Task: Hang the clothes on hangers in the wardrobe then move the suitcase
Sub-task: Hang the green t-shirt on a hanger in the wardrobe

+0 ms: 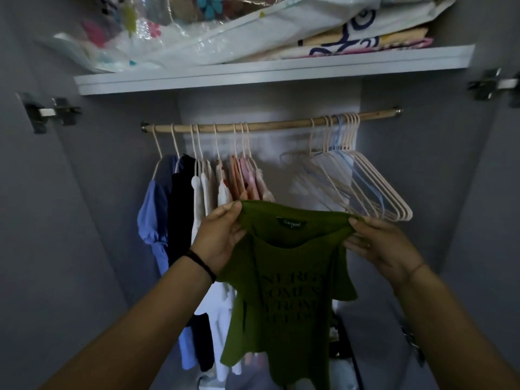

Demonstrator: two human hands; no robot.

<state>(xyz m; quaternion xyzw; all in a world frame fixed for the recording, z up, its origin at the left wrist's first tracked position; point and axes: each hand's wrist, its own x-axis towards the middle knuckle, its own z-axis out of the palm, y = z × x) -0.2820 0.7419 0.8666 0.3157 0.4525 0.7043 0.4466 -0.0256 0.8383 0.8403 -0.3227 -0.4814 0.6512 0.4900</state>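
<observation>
A green T-shirt [284,282] with dark lettering hangs spread out in front of the open wardrobe. My left hand [222,237] grips its left shoulder and my right hand [377,246] pinches its right shoulder, both at the neckline. Behind it a wooden rail [270,123] carries several hung clothes [197,192] on the left. A bunch of empty pale hangers [363,181] hangs on the rail's right part, just above and behind my right hand. No suitcase is in view.
A white shelf [275,71] above the rail holds plastic-wrapped bedding [225,26]. Both wardrobe doors stand open, with hinges at left [50,112] and right [495,84]. Folded items lie low in the wardrobe's bottom right [340,347].
</observation>
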